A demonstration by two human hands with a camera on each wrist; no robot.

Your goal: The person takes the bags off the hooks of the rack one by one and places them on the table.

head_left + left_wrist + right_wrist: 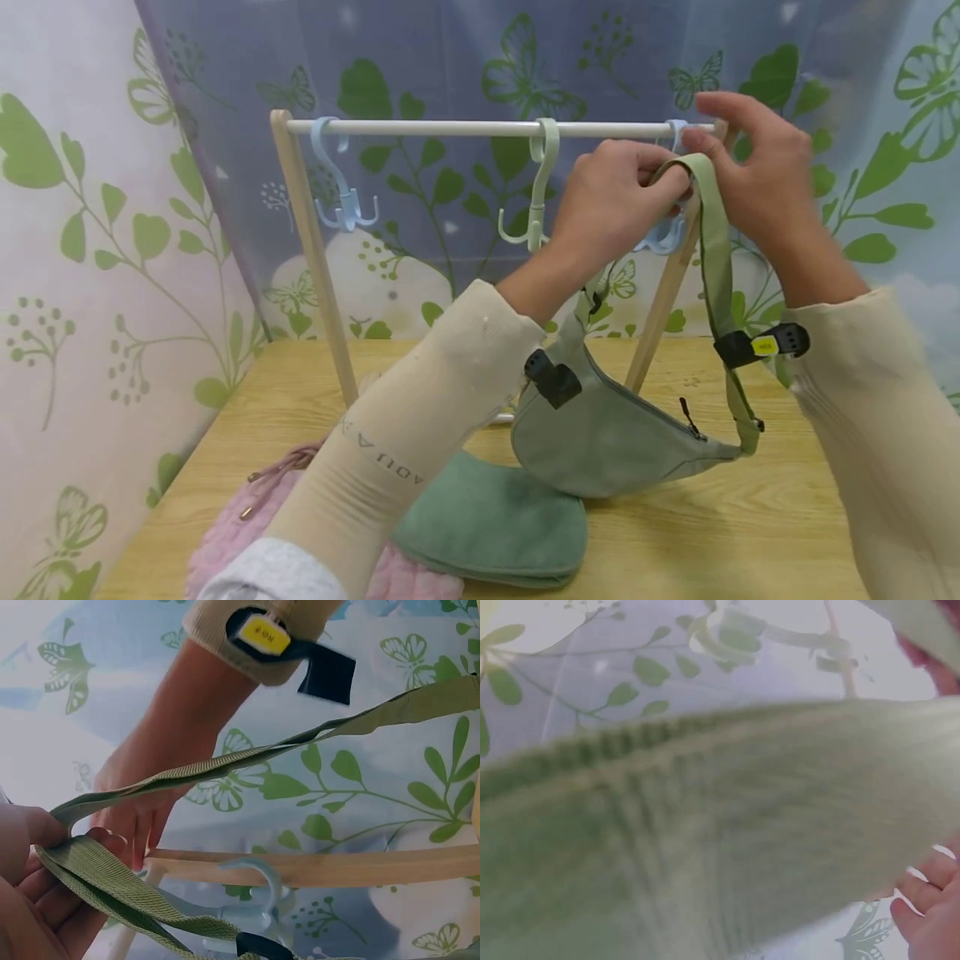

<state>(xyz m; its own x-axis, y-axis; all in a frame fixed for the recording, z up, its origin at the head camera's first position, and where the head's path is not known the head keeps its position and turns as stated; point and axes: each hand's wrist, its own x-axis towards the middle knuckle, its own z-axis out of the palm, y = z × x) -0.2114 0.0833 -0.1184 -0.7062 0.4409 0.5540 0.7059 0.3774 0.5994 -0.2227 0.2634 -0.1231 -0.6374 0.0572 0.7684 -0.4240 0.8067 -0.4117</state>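
Observation:
A sage-green waist bag (pixel 622 433) hangs in the air from its green strap (pixel 714 233), zip side up and tilted. My left hand (pixel 618 196) pinches the strap's upper loop between thumb and fingers, in front of the right-hand light blue hook (pixel 663 237). In the left wrist view the strap (pixel 225 763) folds over the fingers of this hand (pixel 52 900). Beside the loop, at the rack's right end, is my right hand (pixel 772 167), thumb and index finger spread apart. Blurred green fabric (pixel 765 825) covers most of the right wrist view.
The white rod (pixel 435 127) on wooden legs (pixel 318 267) also carries a light blue hook (pixel 348 204) at left and a pale green hook (pixel 538 183) mid-rod. A darker green pouch (pixel 495 525) and a pink quilted bag (pixel 225 533) lie on the wooden table (pixel 750 533).

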